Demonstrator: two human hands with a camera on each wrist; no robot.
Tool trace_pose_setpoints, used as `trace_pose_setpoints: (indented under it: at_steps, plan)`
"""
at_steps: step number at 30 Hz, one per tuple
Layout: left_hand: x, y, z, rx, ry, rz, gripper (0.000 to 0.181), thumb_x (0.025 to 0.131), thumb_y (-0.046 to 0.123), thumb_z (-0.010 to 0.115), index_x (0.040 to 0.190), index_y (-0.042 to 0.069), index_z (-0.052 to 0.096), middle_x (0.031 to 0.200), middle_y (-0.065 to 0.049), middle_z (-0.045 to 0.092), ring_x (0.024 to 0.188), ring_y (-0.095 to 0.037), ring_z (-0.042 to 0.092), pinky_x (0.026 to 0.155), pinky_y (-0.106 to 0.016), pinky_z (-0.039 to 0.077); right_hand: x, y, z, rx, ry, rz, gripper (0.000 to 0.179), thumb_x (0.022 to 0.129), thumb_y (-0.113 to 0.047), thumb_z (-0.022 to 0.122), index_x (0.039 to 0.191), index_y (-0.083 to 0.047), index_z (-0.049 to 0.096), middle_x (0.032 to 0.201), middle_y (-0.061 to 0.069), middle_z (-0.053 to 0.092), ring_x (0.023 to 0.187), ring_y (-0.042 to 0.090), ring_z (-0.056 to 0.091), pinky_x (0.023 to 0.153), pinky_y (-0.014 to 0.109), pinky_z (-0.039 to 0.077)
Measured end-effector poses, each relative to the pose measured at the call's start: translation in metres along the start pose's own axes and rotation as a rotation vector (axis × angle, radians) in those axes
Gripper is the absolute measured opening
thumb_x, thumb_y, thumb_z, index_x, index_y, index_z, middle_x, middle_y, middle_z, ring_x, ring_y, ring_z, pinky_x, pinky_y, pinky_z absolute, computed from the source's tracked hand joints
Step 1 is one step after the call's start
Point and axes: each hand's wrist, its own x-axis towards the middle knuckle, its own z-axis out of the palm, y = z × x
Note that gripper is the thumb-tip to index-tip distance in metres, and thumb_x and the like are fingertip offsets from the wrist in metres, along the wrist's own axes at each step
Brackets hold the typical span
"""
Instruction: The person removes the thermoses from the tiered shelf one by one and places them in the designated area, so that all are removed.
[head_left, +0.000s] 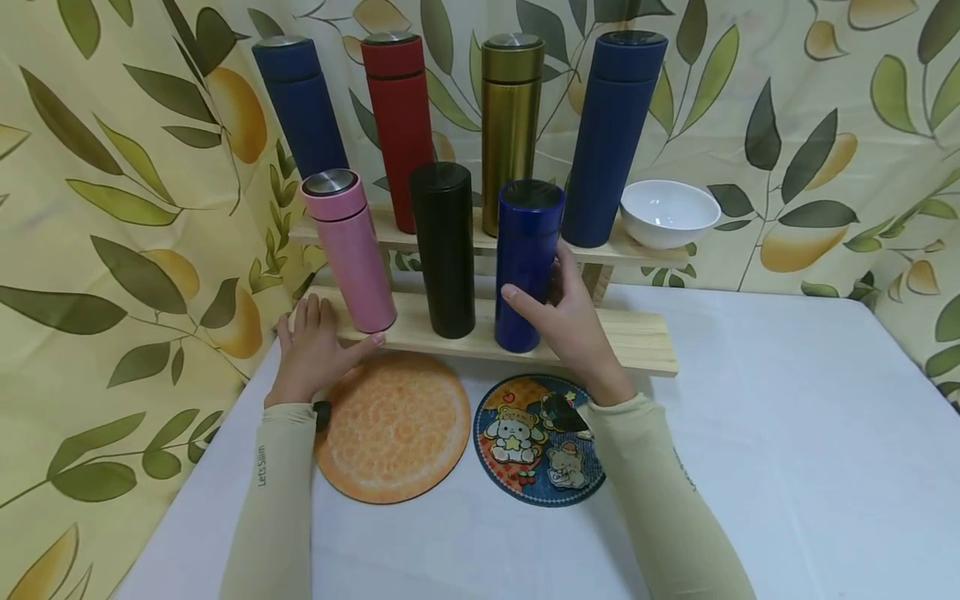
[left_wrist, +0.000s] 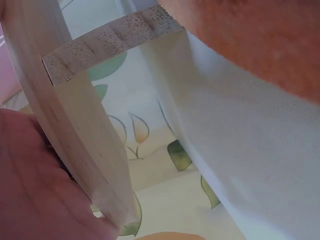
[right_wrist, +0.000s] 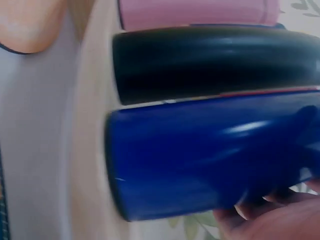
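Note:
My right hand (head_left: 573, 325) grips a shiny dark-blue thermos (head_left: 528, 267) with the thumb across its front and the fingers round its right side. The thermos stands upright at the lower step of a wooden rack (head_left: 637, 337); in the right wrist view the fingers (right_wrist: 280, 215) curl against it. A black thermos (head_left: 444, 250) and a pink thermos (head_left: 351, 250) with a steel lid stand to its left. At that step's left end my left hand (head_left: 315, 354) holds the board, its thumb along the front edge near the pink thermos's base.
On the upper step stand a navy thermos (head_left: 300, 108), a red one (head_left: 397, 125), a gold one (head_left: 512, 133), a taller navy one (head_left: 615, 142) and a white bowl (head_left: 670, 214). A round orange mat (head_left: 393, 429) and a cartoon mat (head_left: 536, 483) lie on the white table (head_left: 787, 442).

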Motion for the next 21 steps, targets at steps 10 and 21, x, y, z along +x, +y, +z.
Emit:
trace_pose_setpoints:
  at_steps: [10,21]
  plan:
    - [0.0022,0.0034,-0.0026,0.008,-0.002,0.007,0.127,0.093,0.081,0.058,0.165,-0.013,0.012,0.172,-0.037,0.006,0.161,-0.05,0.001,0.12,-0.072,-0.009,0.0018,0.0111,0.0043,-0.055,0.054,0.062,0.084,0.098,-0.03,0.077,0.165,-0.012,0.029,0.16,0.013,0.047,0.144,0.032,0.048,0.119,0.058,0.036]
    - [-0.0005,0.0017,-0.0017,-0.003,-0.003,0.004,0.127,0.093,0.081,0.058,0.165,-0.013,0.013,0.172,-0.037,0.006,0.161,-0.05,0.001,0.12,-0.073,-0.009,-0.0008,0.0087,0.0047,-0.074,0.084,0.053,0.081,0.097,-0.028,0.079,0.163,-0.011,0.034,0.158,0.013,0.05,0.144,0.032,0.05,0.118,0.058,0.037]
